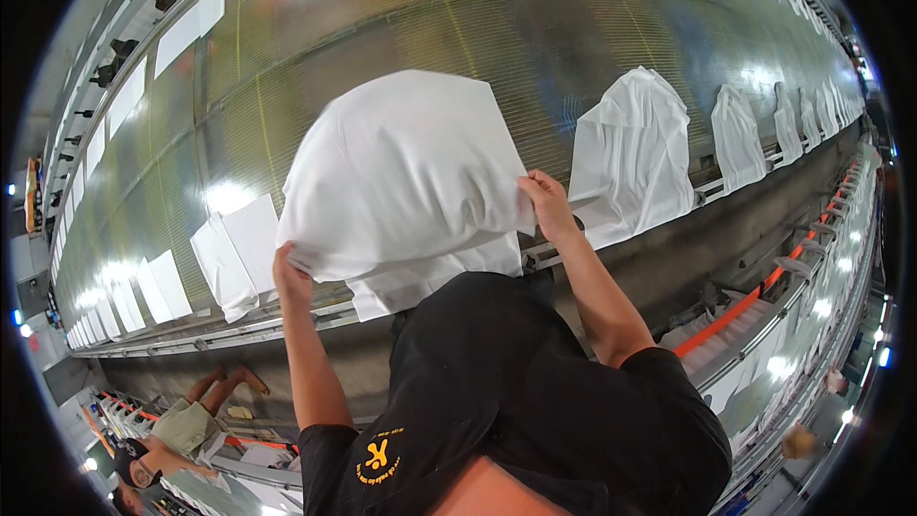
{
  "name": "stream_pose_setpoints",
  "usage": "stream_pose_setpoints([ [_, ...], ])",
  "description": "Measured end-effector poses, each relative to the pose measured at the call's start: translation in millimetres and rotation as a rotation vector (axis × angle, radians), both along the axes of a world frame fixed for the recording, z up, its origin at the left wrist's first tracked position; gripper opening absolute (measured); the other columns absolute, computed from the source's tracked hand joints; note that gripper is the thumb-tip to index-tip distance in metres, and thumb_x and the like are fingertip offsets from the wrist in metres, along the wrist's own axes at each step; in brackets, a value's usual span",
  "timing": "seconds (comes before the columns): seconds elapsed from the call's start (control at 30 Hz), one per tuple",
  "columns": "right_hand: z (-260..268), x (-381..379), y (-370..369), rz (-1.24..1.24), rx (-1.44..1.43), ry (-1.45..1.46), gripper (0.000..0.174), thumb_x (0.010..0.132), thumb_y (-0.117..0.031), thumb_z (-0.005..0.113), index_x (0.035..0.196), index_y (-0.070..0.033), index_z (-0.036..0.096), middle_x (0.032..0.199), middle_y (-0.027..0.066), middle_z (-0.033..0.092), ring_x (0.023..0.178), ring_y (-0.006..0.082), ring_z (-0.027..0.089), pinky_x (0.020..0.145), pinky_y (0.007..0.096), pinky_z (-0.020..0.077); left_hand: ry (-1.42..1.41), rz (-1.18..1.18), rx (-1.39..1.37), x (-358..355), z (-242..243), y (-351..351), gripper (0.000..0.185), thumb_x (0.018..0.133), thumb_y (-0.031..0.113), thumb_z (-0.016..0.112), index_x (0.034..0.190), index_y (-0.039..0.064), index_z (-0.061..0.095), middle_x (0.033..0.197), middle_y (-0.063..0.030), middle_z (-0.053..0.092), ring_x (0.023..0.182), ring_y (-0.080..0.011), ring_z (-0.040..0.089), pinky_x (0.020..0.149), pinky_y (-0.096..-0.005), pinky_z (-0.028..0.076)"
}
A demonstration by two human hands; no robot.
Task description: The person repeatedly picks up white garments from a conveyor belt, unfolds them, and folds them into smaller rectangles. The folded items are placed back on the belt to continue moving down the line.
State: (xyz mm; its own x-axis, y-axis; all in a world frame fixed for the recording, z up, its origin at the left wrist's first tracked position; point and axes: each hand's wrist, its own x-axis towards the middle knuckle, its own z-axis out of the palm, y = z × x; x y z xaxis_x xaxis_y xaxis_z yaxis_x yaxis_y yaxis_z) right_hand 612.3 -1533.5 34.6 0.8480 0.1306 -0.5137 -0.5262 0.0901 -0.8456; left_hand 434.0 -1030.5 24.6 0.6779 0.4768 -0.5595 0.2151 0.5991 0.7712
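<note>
A large piece of white fabric (408,172) spreads between my two hands over the near edge of a long table (344,64). Its near corner on the left is gripped by my left hand (292,279). My right hand (548,204) pinches the opposite near corner between thumb and fingers. The cloth bulges, with folds gathering towards the right hand. Below it, another white fabric part (437,276) hangs at the table's edge; whether the two are joined is hidden.
Crumpled white cloths (634,150) line the table's near edge to the right. Flat white pieces (251,236) lie along it to the left. A metal rail (322,319) borders the table. Behind me, a person (183,430) stands by another table with an orange strip (731,319).
</note>
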Motion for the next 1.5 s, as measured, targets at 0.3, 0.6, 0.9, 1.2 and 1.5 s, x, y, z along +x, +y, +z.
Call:
stream_pose_setpoints([
  [0.3,-35,-27,-1,-0.003,-0.108,0.082,0.022,0.102,-0.021,0.073,0.107,0.000,0.073,0.084,-0.0038,0.064,0.071,0.0036,0.054,0.063,0.0224,0.0429,0.201,0.144,0.227,1,-23,-7,0.033,0.104,0.029,0.068,0.124,0.002,0.066,0.113,-0.0089,0.069,0.106,-0.0204,0.067,0.088,-0.0360,0.056],
  [0.6,-14,-64,-17,0.073,-0.146,0.006,0.023,0.102,-0.019,0.072,0.109,0.003,0.073,0.088,-0.0010,0.069,0.076,0.0035,0.059,0.064,0.0227,0.0456,0.277,0.168,0.293,-60,25,-1,0.034,0.106,0.031,0.066,0.124,0.002,0.066,0.112,-0.0072,0.070,0.102,-0.0199,0.068,0.087,-0.0362,0.056],
  [0.9,6,-83,-31,0.211,-0.290,0.000,0.022,0.102,-0.019,0.071,0.103,0.003,0.071,0.074,0.0009,0.066,0.057,0.0064,0.056,0.051,0.0259,0.0447,0.269,0.049,0.318,-100,-2,-1,0.030,0.107,0.028,0.067,0.119,0.001,0.067,0.101,-0.0014,0.068,0.090,-0.0114,0.064,0.080,-0.0296,0.053],
  [1.2,8,-91,-37,0.326,-0.510,-0.070,0.025,0.093,-0.024,0.076,0.098,0.001,0.075,0.077,0.0094,0.072,0.070,0.0171,0.068,0.066,0.0349,0.0531,0.321,0.034,0.418,-114,-5,10,0.028,0.107,0.028,0.068,0.113,0.001,0.070,0.093,0.0030,0.065,0.083,-0.0073,0.058,0.073,-0.0263,0.047],
  [1.5,14,-95,-40,0.356,-0.527,0.010,0.027,0.093,-0.026,0.077,0.096,0.001,0.075,0.076,0.0108,0.073,0.069,0.0197,0.070,0.066,0.0356,0.0538,0.423,-0.014,0.523,-121,-7,6,0.028,0.105,0.031,0.069,0.105,0.003,0.070,0.081,0.0065,0.056,0.069,-0.0042,0.048,0.060,-0.0249,0.038],
])
